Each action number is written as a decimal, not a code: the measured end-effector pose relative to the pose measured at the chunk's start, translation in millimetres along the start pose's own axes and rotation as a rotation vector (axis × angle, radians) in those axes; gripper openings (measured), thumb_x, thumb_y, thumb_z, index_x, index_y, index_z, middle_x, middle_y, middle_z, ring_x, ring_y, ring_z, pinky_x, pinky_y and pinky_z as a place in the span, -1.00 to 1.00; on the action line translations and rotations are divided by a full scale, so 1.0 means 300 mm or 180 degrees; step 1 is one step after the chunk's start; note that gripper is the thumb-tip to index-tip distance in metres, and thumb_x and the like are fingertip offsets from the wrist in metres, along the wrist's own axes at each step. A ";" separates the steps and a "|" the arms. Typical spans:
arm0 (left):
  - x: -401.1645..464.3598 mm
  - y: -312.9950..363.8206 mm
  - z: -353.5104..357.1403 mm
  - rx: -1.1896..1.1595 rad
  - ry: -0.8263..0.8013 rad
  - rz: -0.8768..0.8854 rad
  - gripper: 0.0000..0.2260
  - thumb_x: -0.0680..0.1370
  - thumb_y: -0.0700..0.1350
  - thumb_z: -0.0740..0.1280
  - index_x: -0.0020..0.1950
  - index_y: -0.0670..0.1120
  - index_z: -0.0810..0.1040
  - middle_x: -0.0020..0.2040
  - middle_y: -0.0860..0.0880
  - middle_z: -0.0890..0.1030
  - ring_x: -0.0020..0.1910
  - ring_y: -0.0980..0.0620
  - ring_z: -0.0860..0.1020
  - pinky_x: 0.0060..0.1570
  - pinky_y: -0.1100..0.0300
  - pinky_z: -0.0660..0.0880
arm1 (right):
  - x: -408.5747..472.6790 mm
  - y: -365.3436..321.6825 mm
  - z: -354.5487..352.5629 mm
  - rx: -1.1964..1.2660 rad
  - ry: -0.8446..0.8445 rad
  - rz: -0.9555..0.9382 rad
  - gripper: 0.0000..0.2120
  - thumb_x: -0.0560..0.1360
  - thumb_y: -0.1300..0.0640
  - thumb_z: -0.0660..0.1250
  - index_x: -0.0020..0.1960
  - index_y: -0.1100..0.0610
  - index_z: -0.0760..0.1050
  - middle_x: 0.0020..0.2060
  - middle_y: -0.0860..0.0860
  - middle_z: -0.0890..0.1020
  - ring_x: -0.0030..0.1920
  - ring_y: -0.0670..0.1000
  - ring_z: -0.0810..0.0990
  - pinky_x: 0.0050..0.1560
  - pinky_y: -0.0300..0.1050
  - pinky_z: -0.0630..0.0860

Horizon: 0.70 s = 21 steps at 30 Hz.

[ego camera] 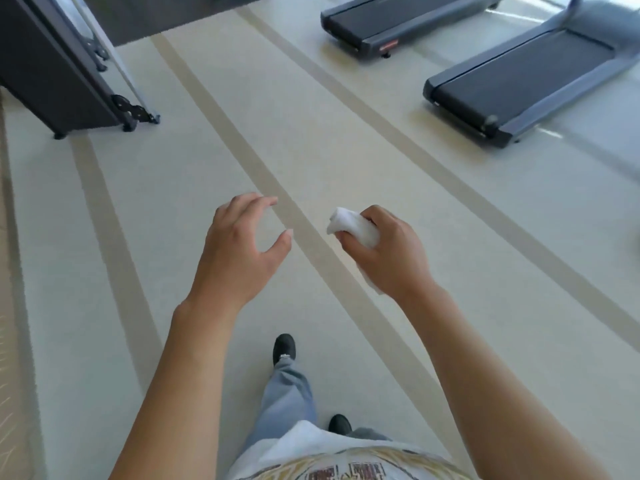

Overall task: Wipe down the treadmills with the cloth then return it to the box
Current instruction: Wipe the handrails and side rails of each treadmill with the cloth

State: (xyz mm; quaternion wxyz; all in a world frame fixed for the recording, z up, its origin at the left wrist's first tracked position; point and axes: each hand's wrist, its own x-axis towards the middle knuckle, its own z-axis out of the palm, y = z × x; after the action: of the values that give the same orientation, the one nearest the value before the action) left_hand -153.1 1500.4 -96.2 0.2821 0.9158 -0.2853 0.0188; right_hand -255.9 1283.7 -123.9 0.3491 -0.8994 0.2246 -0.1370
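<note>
My right hand [391,252] grips a crumpled white cloth [349,225], which sticks out past my fingers and below my wrist. My left hand [239,249] hovers beside it with fingers loosely spread and holds nothing. Two dark treadmills stand ahead on the right: the nearer treadmill [523,81] and a farther treadmill [394,19]. Both hands are well short of them, over the floor. No box is in view.
A dark cabinet or stand on small feet [59,71] stands at the upper left. The pale floor has tan stripes [311,230] running diagonally. My legs in grey trousers and black shoes [284,348] are below, mid-step.
</note>
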 end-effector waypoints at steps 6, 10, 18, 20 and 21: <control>0.301 0.066 0.140 -0.0131 -0.0308 0.0452 -0.48 0.57 0.21 0.26 0.47 0.00 0.50 0.43 0.02 0.49 0.41 -0.06 0.40 0.41 0.04 0.36 | 0.171 0.121 -0.068 0.0045 0.0321 0.0370 -0.61 0.51 -0.32 0.41 0.03 0.00 0.52 -0.12 -0.10 0.59 -0.14 0.04 0.57 -0.14 0.01 0.51; 0.537 0.098 0.197 -0.0219 -0.0403 0.0732 -0.49 0.57 0.19 0.29 0.46 -0.01 0.51 0.43 0.00 0.50 0.41 -0.09 0.41 0.40 0.03 0.37 | 0.332 0.144 -0.103 -0.0063 0.0487 0.0525 -0.64 0.55 -0.29 0.39 0.04 0.00 0.50 -0.11 -0.12 0.57 -0.13 0.01 0.55 -0.13 0.00 0.48; 0.989 0.174 0.277 -0.0378 -0.0542 0.1283 -0.56 0.61 0.09 0.39 0.45 -0.03 0.52 0.41 -0.02 0.52 0.40 -0.09 0.42 0.37 -0.02 0.41 | 0.665 0.156 -0.177 -0.0277 0.0880 0.0797 -0.67 0.54 -0.26 0.36 0.02 0.00 0.51 -0.14 -0.10 0.58 -0.16 0.03 0.57 -0.12 0.03 0.53; 1.080 0.212 0.318 -0.0427 -0.0625 0.1441 -0.56 0.61 0.08 0.40 0.45 -0.03 0.52 0.41 -0.03 0.53 0.39 -0.09 0.43 0.37 -0.03 0.41 | 0.724 0.182 -0.201 -0.0299 0.1013 0.0899 -0.68 0.54 -0.26 0.35 0.03 -0.01 0.51 -0.14 -0.09 0.59 -0.15 0.03 0.57 -0.11 0.04 0.54; 1.121 0.236 0.341 -0.0443 -0.0671 0.1524 -0.56 0.61 0.09 0.39 0.45 -0.03 0.52 0.40 -0.03 0.53 0.39 -0.10 0.43 0.38 -0.04 0.42 | 0.748 0.199 -0.216 -0.0298 0.1079 0.0944 -0.68 0.54 -0.26 0.35 0.03 -0.01 0.52 -0.14 -0.09 0.59 -0.15 0.03 0.57 -0.11 0.04 0.54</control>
State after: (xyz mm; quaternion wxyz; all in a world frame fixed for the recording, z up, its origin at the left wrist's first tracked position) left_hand 77.6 1226.3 -80.7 0.3006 0.7976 -0.5220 -0.0301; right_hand -106.9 1095.8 -98.4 0.2806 -0.8359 0.4158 -0.2228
